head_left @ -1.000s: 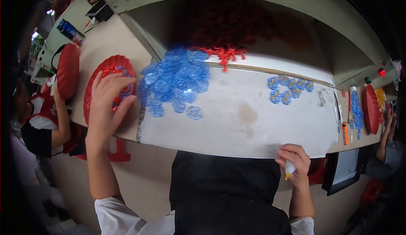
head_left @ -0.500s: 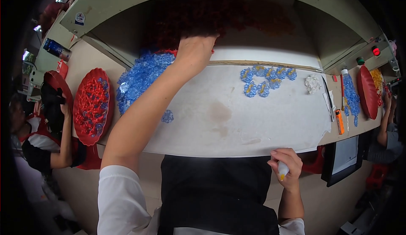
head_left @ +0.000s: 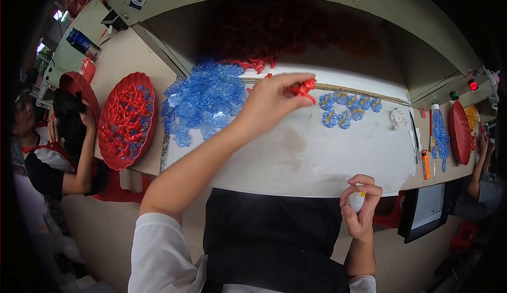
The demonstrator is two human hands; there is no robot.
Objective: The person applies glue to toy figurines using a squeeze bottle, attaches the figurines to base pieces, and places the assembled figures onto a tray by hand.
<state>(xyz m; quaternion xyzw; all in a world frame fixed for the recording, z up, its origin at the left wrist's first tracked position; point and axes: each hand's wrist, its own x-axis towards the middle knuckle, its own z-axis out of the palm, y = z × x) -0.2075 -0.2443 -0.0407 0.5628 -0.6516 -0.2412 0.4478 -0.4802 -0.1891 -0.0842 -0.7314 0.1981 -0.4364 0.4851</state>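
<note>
Just left of the blue flowers (head_left: 357, 114), spread left to right, pinching red pieces (head_left: 303, 88) in the left hand (head_left: 269, 102), with the more distant right hand (head_left: 365, 215) curled around a white bottle (head_left: 355, 202).

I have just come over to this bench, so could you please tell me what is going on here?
The person's left hand holds some small red pieces above the white sheet, between a heap of clear blue pieces and a small group of blue-and-yellow pieces. The right hand holds a white bottle with a yellow tip by the sheet's near edge.
</note>
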